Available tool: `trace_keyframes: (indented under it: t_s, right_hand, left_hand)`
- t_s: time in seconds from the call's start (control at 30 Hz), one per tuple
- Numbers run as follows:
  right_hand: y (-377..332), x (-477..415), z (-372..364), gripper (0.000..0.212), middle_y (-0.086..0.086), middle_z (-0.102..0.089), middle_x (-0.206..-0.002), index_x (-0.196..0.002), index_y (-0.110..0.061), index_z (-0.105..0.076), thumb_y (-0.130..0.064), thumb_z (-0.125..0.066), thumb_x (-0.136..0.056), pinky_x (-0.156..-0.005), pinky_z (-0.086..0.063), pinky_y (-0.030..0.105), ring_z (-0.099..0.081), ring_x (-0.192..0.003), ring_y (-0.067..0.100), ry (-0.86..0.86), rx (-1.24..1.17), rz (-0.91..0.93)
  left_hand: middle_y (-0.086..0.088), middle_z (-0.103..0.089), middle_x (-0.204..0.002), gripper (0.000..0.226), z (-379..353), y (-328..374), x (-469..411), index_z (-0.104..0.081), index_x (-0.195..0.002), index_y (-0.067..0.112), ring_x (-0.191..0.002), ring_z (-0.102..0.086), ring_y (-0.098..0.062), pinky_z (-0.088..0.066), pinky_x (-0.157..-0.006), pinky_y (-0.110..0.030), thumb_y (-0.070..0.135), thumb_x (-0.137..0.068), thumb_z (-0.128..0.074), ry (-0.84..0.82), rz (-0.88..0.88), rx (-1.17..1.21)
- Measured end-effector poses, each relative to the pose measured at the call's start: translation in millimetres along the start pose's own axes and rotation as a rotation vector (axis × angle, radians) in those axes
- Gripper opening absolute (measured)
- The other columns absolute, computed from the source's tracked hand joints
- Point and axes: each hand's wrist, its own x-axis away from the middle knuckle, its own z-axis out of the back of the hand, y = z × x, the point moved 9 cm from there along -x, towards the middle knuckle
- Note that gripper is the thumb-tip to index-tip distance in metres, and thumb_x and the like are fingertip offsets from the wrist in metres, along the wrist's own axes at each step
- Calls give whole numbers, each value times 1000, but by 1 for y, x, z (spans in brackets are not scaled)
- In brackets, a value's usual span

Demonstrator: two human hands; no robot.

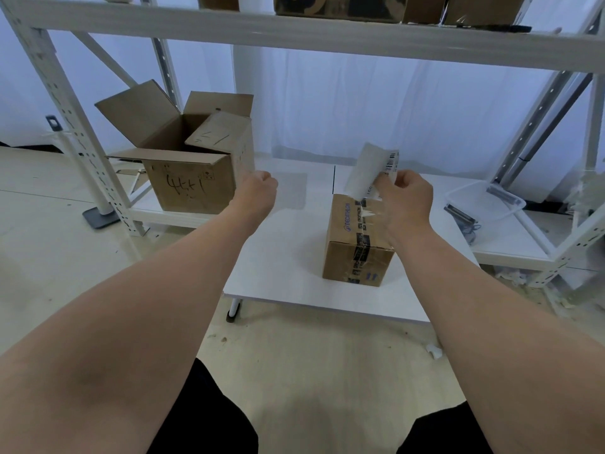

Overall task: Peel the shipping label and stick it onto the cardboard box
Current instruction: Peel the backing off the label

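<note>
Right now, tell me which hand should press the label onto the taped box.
Right hand: it already pinches the white barcode shipping label just above the taped brown cardboard box. The left hand is a closed fist off to the side.

The setting is a storage or packing room of warehouse type. A white perforated-steel shelving rack [70,103] with diagonal braces spans the scene; its upper shelf carries several brown cardboard cartons [340,6]. An open brown cardboard carton with handwritten markings [183,158] stands on the lower white shelf board [147,208] at left. A clear plastic tray holding small metal parts [484,201] sits on the lower shelf at right. A low white folding table [284,267] serves as the work surface and bears a sealed, taped brown cardboard box [353,240]. The floor is pale sheet material [49,240] littered with scraps. White translucent curtains [360,113] close off the background.
</note>
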Motion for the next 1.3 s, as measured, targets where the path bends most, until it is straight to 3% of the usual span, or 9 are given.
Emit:
trace_keyframes:
  t_s: [0.17, 0.27, 0.4, 0.6, 0.77, 0.87, 1.0, 1.13, 1.3]
  right_hand:
    - [2, 2, -13, 26, 6, -67, -90, -75, -20, -46, -4, -66, -82, -56, -50, 21, -64, -75, 16, -57, -77, -26]
    - [4, 1, -19, 26, 7, -64, -85, -73, -21, -49, -4, -67, -81, -57, -45, 23, -57, -67, 15, -89, -82, -19]
    - [17, -7, -26, 17, 2, -63, -82, -78, -22, -56, -11, -67, -85, -66, -47, 26, -59, -72, 14, -114, -92, -63]
    - [43, -20, -48, 3, 4, -65, -99, -92, -20, -57, -19, -55, -94, -65, -49, 29, -57, -78, 15, -155, 51, -72]
    - [55, -29, -77, 11, -2, -61, -86, -98, -13, -60, -22, -54, -95, -50, -45, 13, -55, -70, 10, -262, 143, -27]
    - [58, -33, -94, 9, -2, -59, -90, -93, -17, -58, -25, -54, -95, -38, -37, 7, -55, -69, 8, -325, 199, -20]
    - [72, -37, -110, 6, 5, -66, -100, -88, -20, -60, -22, -58, -93, -64, -55, 26, -66, -86, 19, -352, 137, -107]
    - [76, -40, -121, 6, -2, -67, -85, -87, -16, -59, -13, -60, -92, -63, -52, 17, -64, -75, 8, -371, 37, -128]
    - [82, -38, -127, 17, 9, -69, -100, -84, -17, -58, -2, -64, -86, -59, -52, 19, -66, -84, 19, -405, 24, -161]
  left_hand:
    - [4, -48, -113, 28, -14, 7, 0, -53, -124, 16, -108, -46, -10, -33, -90, -21, 22, -100, -39, -87, -70, 122]
    - [0, -43, -140, 43, -22, -7, -3, -42, -138, 12, -130, -39, -17, -27, -102, -26, 29, -100, -42, -133, -27, 145]
    - [9, -46, -90, 18, -25, -19, -12, -50, -85, 26, -99, -42, -16, -37, -79, -27, 26, -100, -40, -151, -13, 142]
    - [-3, -58, -108, 31, -3, -44, -42, -57, -124, 4, -95, -52, -13, -41, -74, -17, 16, -99, -43, 38, 3, 148]
    - [1, -43, -69, 26, -4, -79, -68, -52, -73, 19, -60, -39, -12, -33, -56, -22, 17, -97, -44, -10, 119, 78]
    - [-5, -43, -78, 15, -17, -110, -75, -48, -79, 16, -69, -39, -18, -34, -62, -29, 18, -94, -48, -137, 179, -122]
    - [-6, -44, -88, 7, -30, -125, -78, -49, -87, 18, -78, -39, -17, -28, -55, -27, 19, -94, -51, -230, 119, -310]
    - [-7, -56, -93, 12, -38, -127, -78, -62, -95, 17, -85, -53, -25, -40, -69, -28, 24, -93, -52, -307, 98, -583]
    - [-10, -59, -124, 33, -31, -108, -82, -62, -119, 15, -115, -52, -32, -45, -92, -38, 32, -93, -47, -176, -31, -851]
